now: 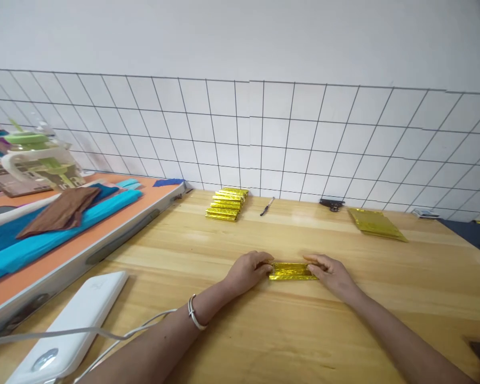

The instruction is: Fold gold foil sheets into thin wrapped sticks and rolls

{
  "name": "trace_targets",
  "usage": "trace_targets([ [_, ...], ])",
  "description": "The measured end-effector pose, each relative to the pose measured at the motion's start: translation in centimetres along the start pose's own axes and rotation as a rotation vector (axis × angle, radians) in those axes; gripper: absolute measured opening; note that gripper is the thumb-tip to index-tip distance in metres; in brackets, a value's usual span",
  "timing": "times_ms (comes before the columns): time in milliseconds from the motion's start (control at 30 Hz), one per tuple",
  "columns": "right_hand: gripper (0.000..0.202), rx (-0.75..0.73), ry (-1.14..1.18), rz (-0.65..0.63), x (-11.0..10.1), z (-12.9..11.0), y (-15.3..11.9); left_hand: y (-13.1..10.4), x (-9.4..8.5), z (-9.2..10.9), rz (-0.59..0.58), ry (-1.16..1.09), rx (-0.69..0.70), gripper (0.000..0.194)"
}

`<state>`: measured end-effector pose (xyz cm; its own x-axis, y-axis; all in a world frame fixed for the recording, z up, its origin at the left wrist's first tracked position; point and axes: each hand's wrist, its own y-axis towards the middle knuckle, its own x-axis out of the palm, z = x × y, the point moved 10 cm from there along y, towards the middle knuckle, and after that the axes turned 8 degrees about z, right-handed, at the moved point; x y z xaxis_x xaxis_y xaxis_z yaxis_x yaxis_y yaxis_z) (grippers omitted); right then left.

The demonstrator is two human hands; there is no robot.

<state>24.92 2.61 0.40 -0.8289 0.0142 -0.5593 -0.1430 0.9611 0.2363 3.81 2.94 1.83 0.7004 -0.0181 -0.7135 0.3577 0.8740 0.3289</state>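
Observation:
A strip of shiny gold foil paper (291, 270) lies crosswise on the wooden table, with creases along its length. My left hand (250, 272) pinches its left end between thumb and fingers. At the other end, my right hand (331, 273) grips the strip the same way. Behind them, a row of folded gold foil pieces (227, 204) rests near the wall. A flat stack of gold foil sheets (376, 224) lies at the back right.
A pen (267, 207) and a black binder clip (332, 204) lie by the wall. On the left, a white power bank (74, 325) with a cable sits beside an orange-topped board (108, 234) bearing blue and brown crepe paper. A green-lidded jug (44, 160) stands farther back.

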Motion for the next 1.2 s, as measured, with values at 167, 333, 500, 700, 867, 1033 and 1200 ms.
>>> trace_targets([
  [167,0.032,0.019,-0.023,0.103,-0.2,1.0,0.1,-0.2,-1.0,0.2,0.114,0.063,-0.009,0.019],
  [333,0.026,-0.063,-0.088,0.140,-0.4,-0.2,-0.1,-1.5,-1.8,4.4,0.142,0.098,0.218,0.017],
  [500,0.024,-0.146,-0.135,0.164,-0.8,-1.3,-0.4,-2.9,0.6,7.3,-0.037,0.231,0.457,0.022],
  [700,0.023,-0.285,-0.188,0.196,-1.8,-3.5,-1.0,-3.0,2.3,6.6,-0.169,0.366,0.515,0.025],
  [867,0.018,-0.308,-0.233,0.290,-3.4,-4.7,-1.5,-2.9,2.3,6.6,-0.192,0.383,0.527,0.022],
  [1033,0.007,-0.422,-0.289,0.274,-3.8,-7.4,-2.2,-2.9,2.0,7.0,-0.183,0.388,0.543,0.019],
  [1200,0.012,-0.563,-0.408,0.151,-2.4,-10.8,-3.6,-3.2,2.5,7.6,-0.197,0.475,0.621,0.018],
])
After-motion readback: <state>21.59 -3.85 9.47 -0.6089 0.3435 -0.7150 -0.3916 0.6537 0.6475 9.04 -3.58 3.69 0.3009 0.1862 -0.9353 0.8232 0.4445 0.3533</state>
